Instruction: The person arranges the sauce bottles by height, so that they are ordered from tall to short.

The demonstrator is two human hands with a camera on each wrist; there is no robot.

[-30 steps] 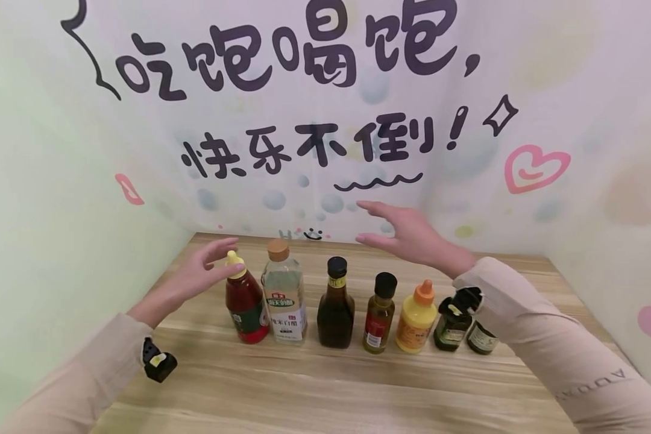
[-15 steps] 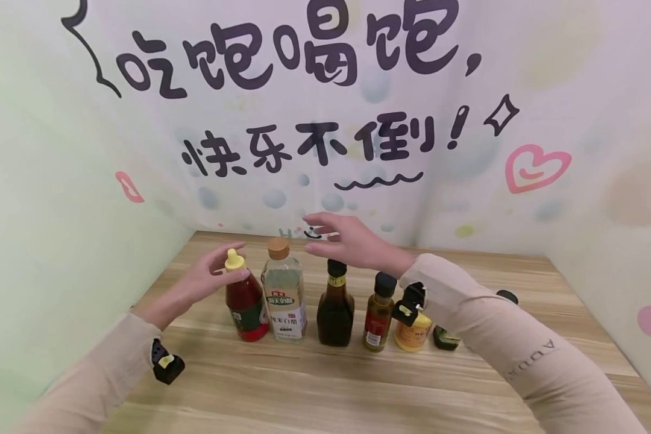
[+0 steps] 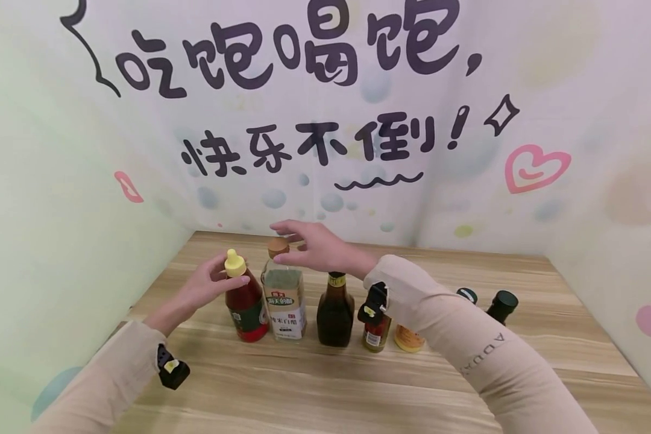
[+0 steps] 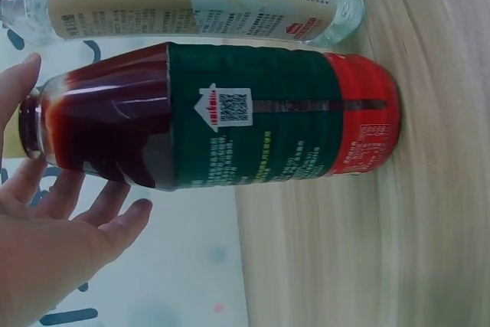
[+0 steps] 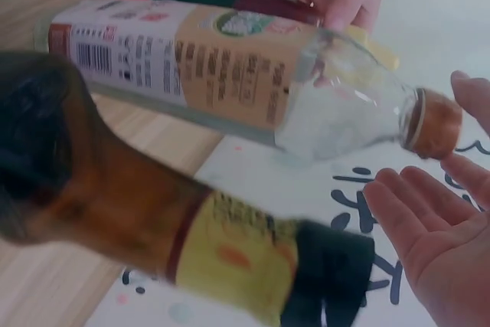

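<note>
A red sauce bottle (image 3: 246, 313) with a yellow nozzle cap stands at the left end of a row. My left hand (image 3: 206, 284) is around its neck, thumb on one side and loosely spread fingers on the other, as the left wrist view shows (image 4: 69, 243). Beside it stands a clear white vinegar bottle (image 3: 284, 301) with an orange-brown cap. My right hand (image 3: 322, 248) is at that cap (image 5: 435, 124), thumb and fingers parted on either side of it, fingertips right by the cap.
Right of the vinegar stands a dark sauce bottle (image 3: 335, 316), its top hidden by my right hand. Partly behind my right forearm are a small red-labelled bottle (image 3: 376, 334), a yellow bottle (image 3: 409, 339) and two dark-lidded containers. A printed cloth (image 3: 249, 199) hangs behind the wooden table (image 3: 282, 392).
My right hand has moved left and down from above the right part of the row to the vinegar cap. My left hand has come slightly lower and closer around the red sauce bottle's neck.
</note>
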